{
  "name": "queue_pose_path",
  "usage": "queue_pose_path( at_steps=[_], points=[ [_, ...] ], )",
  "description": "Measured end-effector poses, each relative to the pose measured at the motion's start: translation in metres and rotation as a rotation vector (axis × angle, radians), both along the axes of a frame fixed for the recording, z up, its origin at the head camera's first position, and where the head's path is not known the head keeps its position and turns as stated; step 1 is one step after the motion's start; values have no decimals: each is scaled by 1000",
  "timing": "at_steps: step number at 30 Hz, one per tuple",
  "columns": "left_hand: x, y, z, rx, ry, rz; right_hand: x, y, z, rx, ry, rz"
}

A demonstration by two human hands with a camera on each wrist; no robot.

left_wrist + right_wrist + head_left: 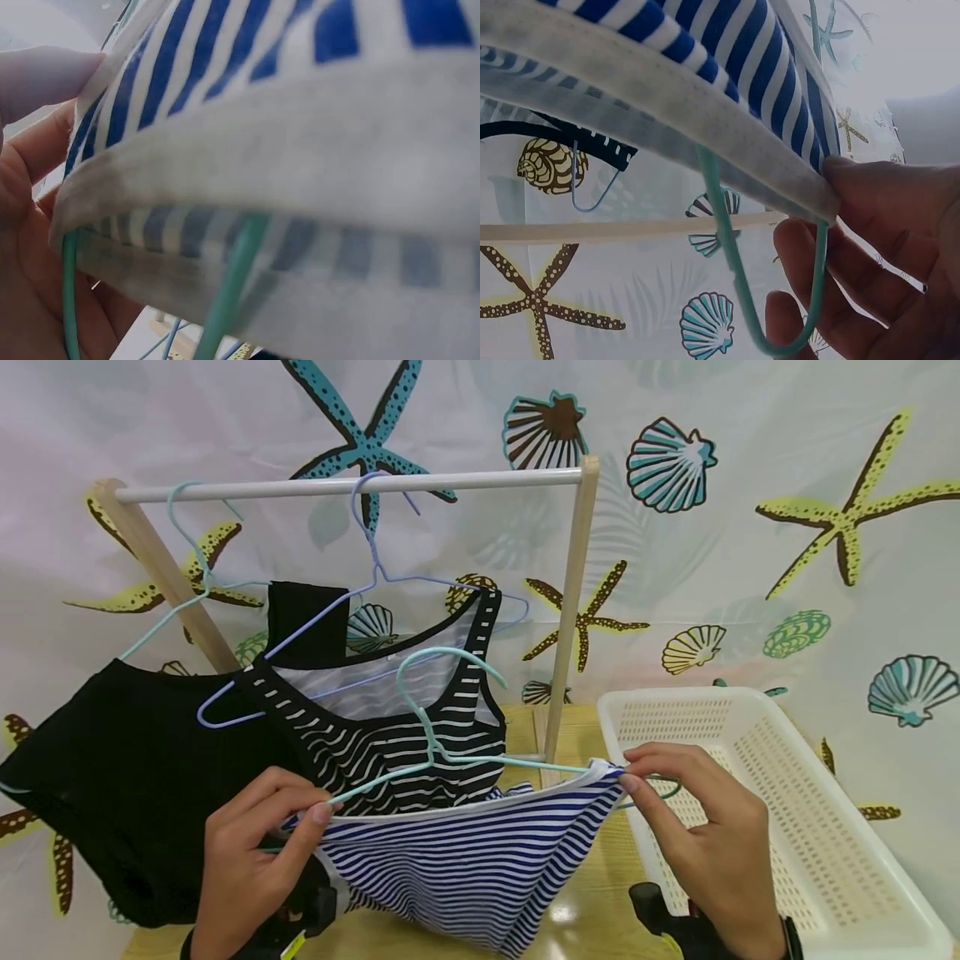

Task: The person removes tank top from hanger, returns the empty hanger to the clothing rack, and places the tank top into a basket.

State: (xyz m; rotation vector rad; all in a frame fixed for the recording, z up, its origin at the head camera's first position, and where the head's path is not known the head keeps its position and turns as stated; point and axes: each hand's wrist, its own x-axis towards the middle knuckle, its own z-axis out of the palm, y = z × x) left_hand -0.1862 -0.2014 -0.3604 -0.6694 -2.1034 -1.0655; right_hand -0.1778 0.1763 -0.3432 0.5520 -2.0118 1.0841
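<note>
A blue-and-white striped garment (465, 852) with a white edging hangs from a mint-green hanger (427, 735), whose hook points up. My left hand (258, 852) pinches the garment's left end by the hanger's arm. At the other end, my right hand (705, 827) pinches the striped cloth between thumb and index finger. In the right wrist view, the rounded hanger tip (780, 349) sticks out past the white edging, beside my curled fingers. The left wrist view shows my left hand (45, 187) at the cloth's edge, with the green hanger (232, 289) passing inside.
Behind stands a rack with a white rail (480, 481) and wooden posts. On it hang a black garment (150, 777) at left and a black-and-white striped top (375, 727) on a purple hanger (375, 568). A white basket (847, 827) sits at right on the wooden table (592, 893).
</note>
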Motion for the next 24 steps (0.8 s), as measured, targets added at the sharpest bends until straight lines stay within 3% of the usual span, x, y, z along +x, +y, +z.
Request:
queue_pose_path(
  at_steps=[11, 21, 24],
  points=[
    [5, -1, 0, 15, -53, 26, -2, 6, 0, -16, -10, 0],
    [3, 2, 5, 22, -5, -15, 0, 11, 1, -35, -12, -57],
    [3, 2, 6, 21, 5, 7, 0, 11, 2, -42, -17, -66]
  ],
)
